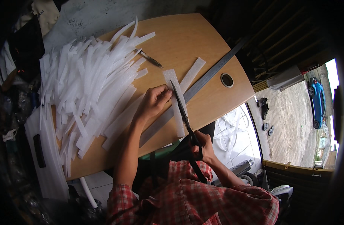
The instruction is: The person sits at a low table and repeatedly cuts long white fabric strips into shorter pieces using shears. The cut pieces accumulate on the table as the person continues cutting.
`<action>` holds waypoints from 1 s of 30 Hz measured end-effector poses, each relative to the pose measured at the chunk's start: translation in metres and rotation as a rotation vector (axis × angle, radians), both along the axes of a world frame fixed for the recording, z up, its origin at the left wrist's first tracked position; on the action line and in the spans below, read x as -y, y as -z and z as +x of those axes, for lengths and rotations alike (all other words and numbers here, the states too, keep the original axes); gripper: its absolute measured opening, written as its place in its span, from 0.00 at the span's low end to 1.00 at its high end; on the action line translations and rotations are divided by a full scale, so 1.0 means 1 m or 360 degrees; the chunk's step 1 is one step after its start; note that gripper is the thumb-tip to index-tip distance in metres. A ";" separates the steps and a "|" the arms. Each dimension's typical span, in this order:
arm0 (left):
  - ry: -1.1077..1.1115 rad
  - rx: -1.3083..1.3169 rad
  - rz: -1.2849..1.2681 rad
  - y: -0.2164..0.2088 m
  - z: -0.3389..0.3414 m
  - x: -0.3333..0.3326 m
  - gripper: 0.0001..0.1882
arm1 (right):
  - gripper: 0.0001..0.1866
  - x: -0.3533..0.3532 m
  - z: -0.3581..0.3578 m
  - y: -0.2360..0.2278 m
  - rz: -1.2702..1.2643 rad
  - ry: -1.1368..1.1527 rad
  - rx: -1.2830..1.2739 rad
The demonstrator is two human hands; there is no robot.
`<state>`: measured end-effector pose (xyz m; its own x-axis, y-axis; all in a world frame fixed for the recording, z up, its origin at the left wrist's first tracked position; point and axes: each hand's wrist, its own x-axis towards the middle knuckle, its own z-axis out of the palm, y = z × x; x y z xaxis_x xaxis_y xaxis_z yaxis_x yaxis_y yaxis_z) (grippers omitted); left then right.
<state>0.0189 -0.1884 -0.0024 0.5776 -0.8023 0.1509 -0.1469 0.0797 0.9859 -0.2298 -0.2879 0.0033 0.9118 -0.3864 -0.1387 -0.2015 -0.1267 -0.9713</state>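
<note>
My left hand [154,102] is closed, its thumb and fingers pinching the edge of a white foam strip [178,122]. The strip slants across the table toward me. In my right hand [205,147] is a pair of black-handled scissors [182,106], their long blades lying along the strip and pointing away from me. Whether the blades are parted cannot be made out clearly. Just beyond, a shorter foam piece [194,72] rests beside a long metal ruler [217,70]. The ruler runs diagonally across the table, passing under the held strip.
A large heap of white foam strips [87,80] covers the left of the wooden table [179,33]. A slim cutter or pen [151,59] lies by the heap. A round hole [227,80] sits near the right edge. Cut scraps [232,131] litter the tiled floor.
</note>
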 end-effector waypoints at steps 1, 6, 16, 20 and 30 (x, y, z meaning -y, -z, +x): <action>0.0013 0.0002 0.0001 0.000 0.000 0.000 0.17 | 0.43 0.000 0.000 0.001 0.0010 0.0005 0.0007; 0.0131 -0.0082 0.0072 -0.004 0.000 -0.002 0.17 | 0.47 -0.006 0.006 -0.003 -0.0076 0.0083 -0.0047; -0.0358 -0.0018 0.0048 -0.005 0.004 -0.001 0.17 | 0.43 0.013 0.005 -0.006 -0.0255 -0.0115 -0.0022; -0.0217 0.0098 0.0131 -0.002 0.005 -0.004 0.15 | 0.45 0.012 0.007 -0.015 -0.0159 -0.0122 -0.0058; 0.0198 -0.0148 0.0074 0.002 0.012 -0.013 0.12 | 0.43 0.017 0.014 -0.015 0.0302 -0.0154 -0.0083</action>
